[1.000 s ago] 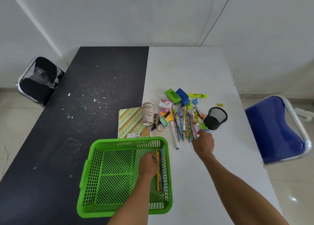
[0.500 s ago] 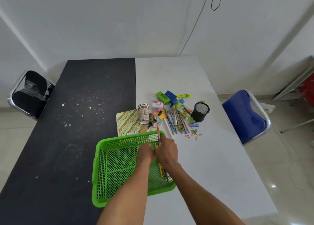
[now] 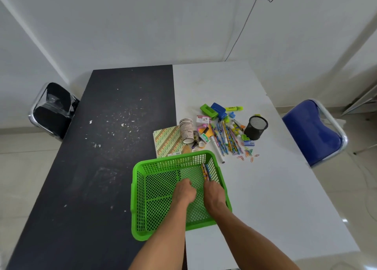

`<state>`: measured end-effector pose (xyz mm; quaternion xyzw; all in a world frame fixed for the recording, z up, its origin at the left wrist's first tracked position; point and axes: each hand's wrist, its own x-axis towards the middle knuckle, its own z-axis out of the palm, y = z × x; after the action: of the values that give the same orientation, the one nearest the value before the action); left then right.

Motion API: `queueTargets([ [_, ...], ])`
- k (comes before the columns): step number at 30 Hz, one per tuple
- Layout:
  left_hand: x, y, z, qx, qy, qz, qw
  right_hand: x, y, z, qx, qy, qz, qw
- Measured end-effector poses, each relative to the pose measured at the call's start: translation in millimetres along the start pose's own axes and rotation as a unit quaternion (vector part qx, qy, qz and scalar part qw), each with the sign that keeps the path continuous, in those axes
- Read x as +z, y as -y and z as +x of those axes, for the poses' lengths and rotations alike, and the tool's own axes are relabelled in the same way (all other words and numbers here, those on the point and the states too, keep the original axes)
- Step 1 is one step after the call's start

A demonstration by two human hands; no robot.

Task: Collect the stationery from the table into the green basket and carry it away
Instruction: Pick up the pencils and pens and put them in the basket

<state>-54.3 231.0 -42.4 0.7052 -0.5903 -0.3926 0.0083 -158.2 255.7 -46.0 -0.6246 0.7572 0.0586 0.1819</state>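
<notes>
In the green basket (image 3: pixel 136 198) on the table (image 3: pixel 265 188), the right hand (image 3: pixel 214 194) holds a bunch of pencils (image 3: pixel 206 171) by the 3 o'clock wall, the left hand (image 3: pixel 183 192) beside it is curled, holding what I cannot tell, and more stationery (image 3: pixel 226 140) lies at 1 o'clock past the basket.

One green basket (image 3: pixel 134 188), one patterned notebook (image 3: pixel 167 141), one black mesh pen cup (image 3: pixel 256 128), one stack of paper cups (image 3: pixel 186 130), one yellow highlighter (image 3: pixel 234 108). One black chair (image 3: pixel 53 110), one blue chair (image 3: pixel 310 131). The pencils (image 3: pixel 226 139) and paper clips (image 3: pixel 247 153) are too crowded to count.
</notes>
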Motion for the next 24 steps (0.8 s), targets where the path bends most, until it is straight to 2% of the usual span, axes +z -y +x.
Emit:
queueTargets([
  [8,-2,13,6,0.009,0.003,0.023,1.0,1,5,2,0.022,0.03,0.009,0.999],
  [14,-12,-5,9,0.002,-0.009,0.0,1.0,-25,8,10,-0.002,-0.003,0.043,0.999],
  [18,-21,-29,14,0.059,-0.076,-0.025,0.995,-58,11,27,-0.018,-0.061,0.101,0.993],
  [24,-26,-59,26,0.18,-0.161,0.01,0.97,-100,-18,61,0.002,-0.129,0.159,0.979],
])
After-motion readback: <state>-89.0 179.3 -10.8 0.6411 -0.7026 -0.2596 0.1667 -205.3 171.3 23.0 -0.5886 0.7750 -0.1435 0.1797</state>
